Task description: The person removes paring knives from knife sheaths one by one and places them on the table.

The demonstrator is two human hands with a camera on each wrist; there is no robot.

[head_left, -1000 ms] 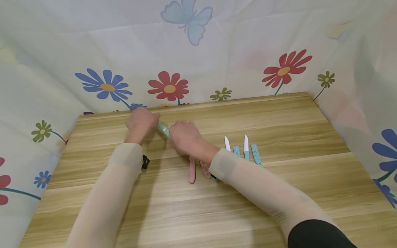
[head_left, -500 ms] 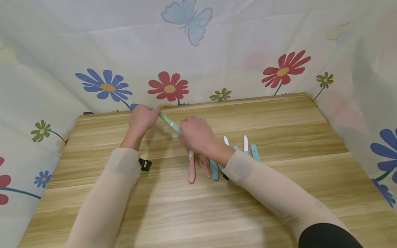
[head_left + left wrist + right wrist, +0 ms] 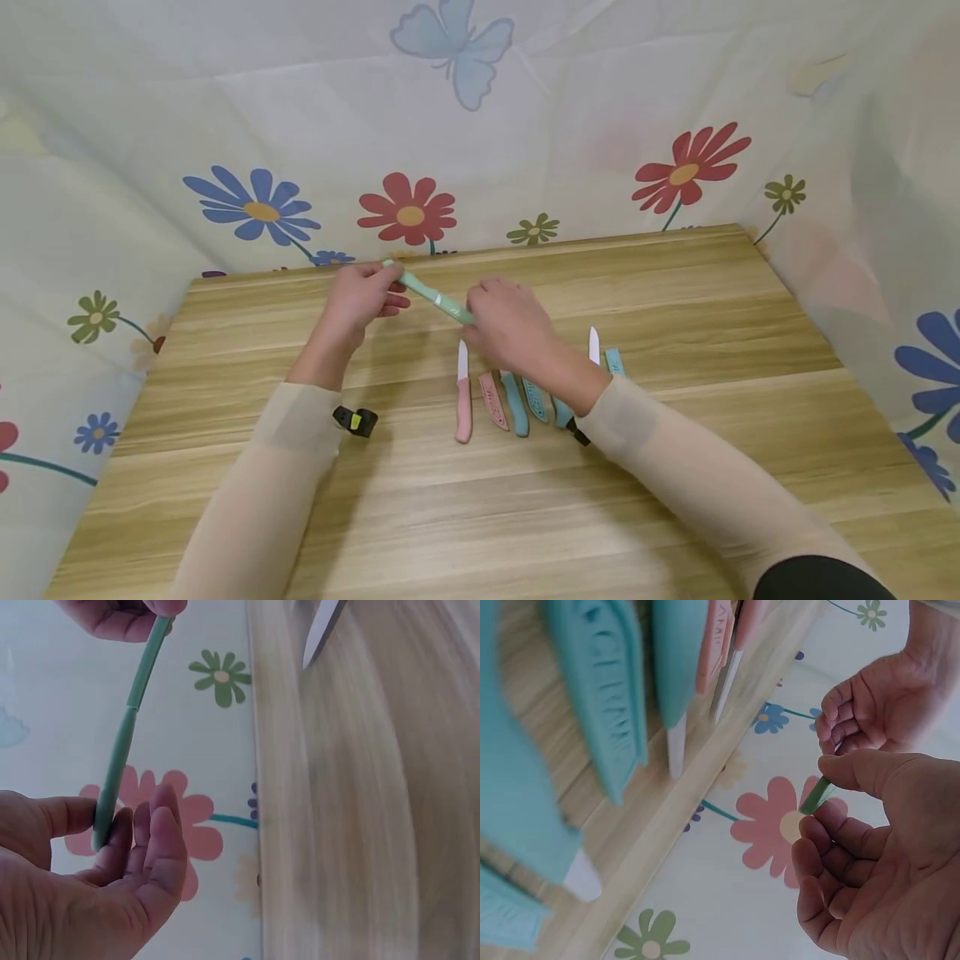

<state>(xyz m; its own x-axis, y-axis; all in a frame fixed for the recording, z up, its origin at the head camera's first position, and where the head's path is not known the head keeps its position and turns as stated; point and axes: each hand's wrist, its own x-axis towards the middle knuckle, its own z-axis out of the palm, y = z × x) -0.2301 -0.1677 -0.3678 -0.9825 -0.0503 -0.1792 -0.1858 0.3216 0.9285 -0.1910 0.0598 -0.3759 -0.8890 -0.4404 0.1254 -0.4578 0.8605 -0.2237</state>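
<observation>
A light green knife (image 3: 438,298) in its matching green sheath is held slantwise above the far left part of the table, between both hands. My left hand (image 3: 360,298) pinches the rounded handle end between thumb and index finger, its other fingers loosely spread. At the opposite end, my right hand (image 3: 512,323) pinches the sheath tip with thumb and fingertips. In the left wrist view, a seam crosses the green knife (image 3: 118,754) where sheath meets handle. Below the hands lies a pink knife (image 3: 463,408) with a bare white blade, beside a pink sheath (image 3: 493,404).
Right of the pink sheath lie a blue knife (image 3: 516,408), a blue sheath (image 3: 535,400) and further blue pieces partly hidden by the right forearm. Another blue sheath (image 3: 615,363) lies beyond it. Flower-printed cloth (image 3: 300,125) walls the wooden table (image 3: 420,517) at back and sides.
The right hand has slid rightward along the green knife, exposing more of it. The left hand's fingers have loosened from a fist to a pinch. Blue knives beneath the right arm have come into view.
</observation>
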